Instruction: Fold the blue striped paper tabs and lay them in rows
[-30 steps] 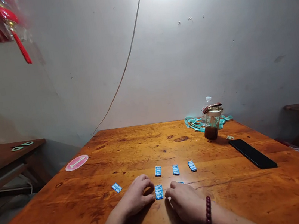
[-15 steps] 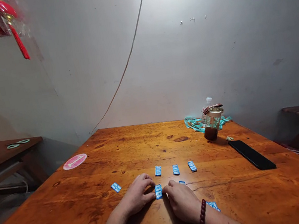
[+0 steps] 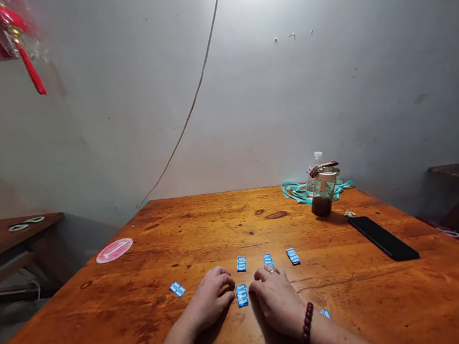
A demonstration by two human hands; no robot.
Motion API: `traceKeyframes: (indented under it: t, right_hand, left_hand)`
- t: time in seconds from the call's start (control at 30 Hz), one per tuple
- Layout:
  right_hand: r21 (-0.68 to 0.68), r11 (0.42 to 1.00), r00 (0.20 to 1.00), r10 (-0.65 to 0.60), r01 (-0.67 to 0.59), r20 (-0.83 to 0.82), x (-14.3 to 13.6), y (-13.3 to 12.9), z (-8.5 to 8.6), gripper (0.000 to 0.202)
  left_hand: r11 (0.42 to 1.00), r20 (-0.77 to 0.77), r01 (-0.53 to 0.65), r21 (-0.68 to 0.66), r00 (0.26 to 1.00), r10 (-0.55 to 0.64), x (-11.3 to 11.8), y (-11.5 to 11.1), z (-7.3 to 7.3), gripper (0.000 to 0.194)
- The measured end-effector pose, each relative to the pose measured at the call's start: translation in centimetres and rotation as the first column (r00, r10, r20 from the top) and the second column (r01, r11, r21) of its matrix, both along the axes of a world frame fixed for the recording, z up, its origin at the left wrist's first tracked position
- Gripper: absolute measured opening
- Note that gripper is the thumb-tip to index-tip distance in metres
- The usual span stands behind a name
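Note:
A small group of overlapping blue-and-white cards (image 3: 242, 295) lies on the wooden table between my hands. My left hand (image 3: 212, 298) rests just left of it, thumb and index finger apart with nothing between them. On its other side is my right hand (image 3: 276, 299), fingers loosely bent and spread, a small gap from the cards; its palm side is hidden. Beyond the hands are three similar groups: a left one (image 3: 241, 264), a middle one (image 3: 268, 260) partly behind my right fingers, and a right one (image 3: 293, 256). More cards (image 3: 325, 314) show partly beyond my right wrist.
A separate blue-and-white piece (image 3: 177, 289) lies left of my left hand. A black phone (image 3: 383, 238), a jar of dark liquid (image 3: 324, 195), a plastic bottle (image 3: 317, 156) and turquoise straps (image 3: 296, 191) are to the right. A pink oval sticker (image 3: 114, 250) marks the left side.
Both hands have drawn slightly away from the near card group, opening gaps beside it. My right hand has shifted forward and now covers a card that showed beyond it.

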State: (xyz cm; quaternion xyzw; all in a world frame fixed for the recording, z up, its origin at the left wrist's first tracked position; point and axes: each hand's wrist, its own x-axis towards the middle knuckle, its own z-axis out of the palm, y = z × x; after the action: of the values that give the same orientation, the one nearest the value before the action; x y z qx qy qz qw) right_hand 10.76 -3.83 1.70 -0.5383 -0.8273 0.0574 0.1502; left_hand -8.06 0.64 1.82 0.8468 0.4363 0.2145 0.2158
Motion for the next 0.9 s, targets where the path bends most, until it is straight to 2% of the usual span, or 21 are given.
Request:
traceKeyframes:
  t: [0.3,0.63,0.8,0.9]
  right_hand:
    - [0.01,1.0,1.0,-0.006,0.006,-0.003,-0.2,0.2,-0.4,0.022]
    - [0.048,0.999,0.998,0.014,-0.012,-0.053,-0.2,0.4,-1.0,0.022]
    - [0.092,0.991,0.971,-0.072,0.095,-0.227,2.7,0.5,1.3,0.025]
    - [0.024,0.991,0.948,-0.122,0.135,-0.295,6.0,-0.1,2.4,0.024]
  left_hand:
    - [1.0,0.027,-0.017,0.022,1.0,0.016,0.6,0.3,-0.8,0.01]
    - [0.999,0.054,-0.011,0.047,0.998,0.009,0.8,0.2,-0.6,0.012]
    - [0.988,0.165,-0.09,0.125,0.984,0.068,0.2,0.6,-0.5,0.016]
    - [0.97,0.219,-0.162,0.18,0.968,0.121,-0.3,1.1,-0.5,0.017]
